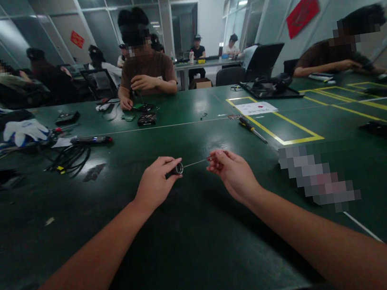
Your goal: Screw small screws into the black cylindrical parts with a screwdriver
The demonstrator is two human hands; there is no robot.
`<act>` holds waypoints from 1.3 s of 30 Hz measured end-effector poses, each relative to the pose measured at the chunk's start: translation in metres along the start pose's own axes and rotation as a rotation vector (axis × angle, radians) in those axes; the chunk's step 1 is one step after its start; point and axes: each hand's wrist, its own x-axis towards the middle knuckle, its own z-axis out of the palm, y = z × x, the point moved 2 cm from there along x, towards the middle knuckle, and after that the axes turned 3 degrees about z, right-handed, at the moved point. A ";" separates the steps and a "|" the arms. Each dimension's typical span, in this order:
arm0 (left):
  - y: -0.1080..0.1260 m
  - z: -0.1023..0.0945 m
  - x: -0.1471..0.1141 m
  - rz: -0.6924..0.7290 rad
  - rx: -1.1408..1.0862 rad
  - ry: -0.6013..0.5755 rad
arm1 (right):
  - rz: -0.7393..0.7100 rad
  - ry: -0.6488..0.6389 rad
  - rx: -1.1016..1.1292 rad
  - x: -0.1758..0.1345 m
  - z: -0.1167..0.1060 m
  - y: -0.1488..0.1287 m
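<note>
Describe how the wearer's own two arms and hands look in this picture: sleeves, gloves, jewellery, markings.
Both forearms are bare right up to the picture's lower edge, with no sleeve showing. The left hand and right hand wear no gloves. No watch, ring, bracelet or marking is visible on either, and the fingers are uncovered.

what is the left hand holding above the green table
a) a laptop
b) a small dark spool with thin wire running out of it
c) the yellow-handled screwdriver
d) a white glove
b: the left hand grips a small dark spool, and a thin wire runs from it across to the fingertips of the right hand; the white glove and the screwdriver lie untouched on the table.
</note>
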 end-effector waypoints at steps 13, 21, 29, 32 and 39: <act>0.000 0.000 0.000 0.000 0.012 -0.010 | -0.085 -0.054 -0.224 -0.012 0.010 -0.003; -0.001 -0.001 0.000 -0.019 0.002 -0.006 | -0.096 -0.109 -0.175 -0.014 0.010 -0.004; 0.000 -0.001 0.000 -0.039 0.007 -0.010 | -0.086 -0.170 -0.166 -0.016 0.010 -0.004; 0.001 -0.001 0.001 -0.043 -0.006 0.000 | -0.107 -0.170 -0.203 -0.017 0.011 -0.005; 0.005 0.000 0.001 -0.008 -0.008 -0.019 | -0.167 -0.007 -0.334 -0.020 0.011 -0.006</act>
